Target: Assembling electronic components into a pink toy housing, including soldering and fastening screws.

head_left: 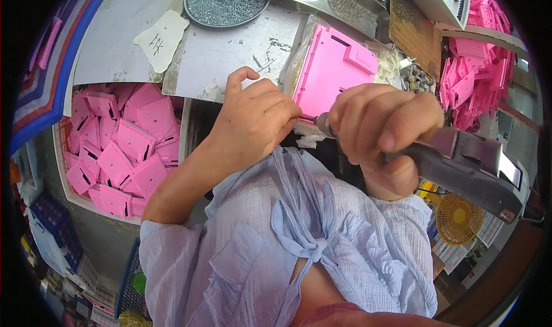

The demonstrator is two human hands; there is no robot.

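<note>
A flat pink plastic panel (330, 68) lies on the bench in front of me, with a raised block and a dark slot on its upper face. My right hand (385, 125) is wrapped round a dark electric screwdriver (468, 160), held nearly level with its bit pointing left at the panel's near edge. At that edge, by the near left corner, my left hand (253, 111) has its fingers pressed together around the bit's tip, the index finger bent up. What those fingers pinch is hidden. Clear plastic wrap (296, 56) shows along the panel's left side.
A round tray of screws (225, 4) and a divided steel tray (351, 8) stand at the back. Loose screws (264, 65) lie left of the panel. Pink panels fill a box (62, 154) at left; more pink parts (474, 68) are heaped at right. A paper scrap (163, 41) lies back left.
</note>
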